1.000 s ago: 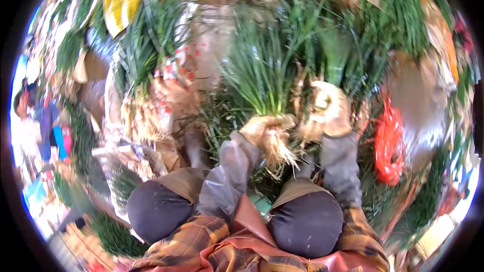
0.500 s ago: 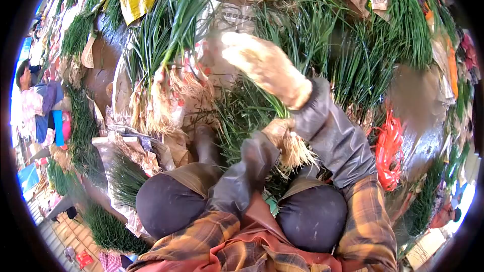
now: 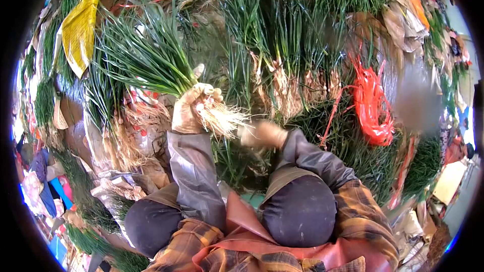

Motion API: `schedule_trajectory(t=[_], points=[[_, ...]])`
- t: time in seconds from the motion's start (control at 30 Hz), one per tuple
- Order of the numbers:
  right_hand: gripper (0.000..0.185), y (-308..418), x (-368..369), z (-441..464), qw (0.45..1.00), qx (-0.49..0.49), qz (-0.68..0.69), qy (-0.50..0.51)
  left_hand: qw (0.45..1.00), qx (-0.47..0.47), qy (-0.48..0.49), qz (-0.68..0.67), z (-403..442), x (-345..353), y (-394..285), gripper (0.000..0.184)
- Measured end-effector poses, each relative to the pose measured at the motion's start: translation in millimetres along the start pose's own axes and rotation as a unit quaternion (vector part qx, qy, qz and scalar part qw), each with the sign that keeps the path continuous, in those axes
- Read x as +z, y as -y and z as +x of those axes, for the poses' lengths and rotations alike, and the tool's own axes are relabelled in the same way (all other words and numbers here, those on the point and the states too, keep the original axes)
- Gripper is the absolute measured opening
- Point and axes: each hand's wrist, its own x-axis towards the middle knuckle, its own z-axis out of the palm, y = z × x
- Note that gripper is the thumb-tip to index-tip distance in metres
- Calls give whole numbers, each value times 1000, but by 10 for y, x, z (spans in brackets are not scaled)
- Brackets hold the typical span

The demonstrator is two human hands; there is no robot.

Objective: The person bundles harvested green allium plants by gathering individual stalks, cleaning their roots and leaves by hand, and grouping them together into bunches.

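Note:
My left hand (image 3: pixel 185 113), in a pale glove, is wrapped round a bunch of green onions (image 3: pixel 156 60). Their green leaves fan toward the upper left, while the stringy pale roots (image 3: pixel 222 118) stick out to the right of the fist. Just right of those root tips is my right hand (image 3: pixel 264 134), also gloved and smeared by motion, so its fingers cannot be made out. Below both hands, loose dark greens (image 3: pixel 237 163) lie between my knees.
More green onions (image 3: pixel 282 83) lie in a row ahead, roots toward me, with another pile (image 3: pixel 118 136) at left. Red plastic strips (image 3: pixel 372 106) hang in a bundle at right. A yellow woven sack (image 3: pixel 80 32) lies upper left. Someone's clothed figure (image 3: pixel 43 181) shows at the far left.
The onion bunch has gone from low between my knees up and left in my left hand. My right hand has dropped from high in front to beside the roots. The view has shifted.

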Motion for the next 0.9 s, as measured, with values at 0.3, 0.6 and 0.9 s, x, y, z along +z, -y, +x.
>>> schedule_trajectory(t=[0.3,0.6,0.9], points=[[22,-457,-546,919,934,358,2,8,992,-122,-21,-15,200,-474,706,33],[25,-345,-88,105,964,-19,263,-29,981,-190,-12,30,128,35,750,26],[23,-279,52,665,722,113,682,-35,983,-184,5,-9,75,-412,863,24]])
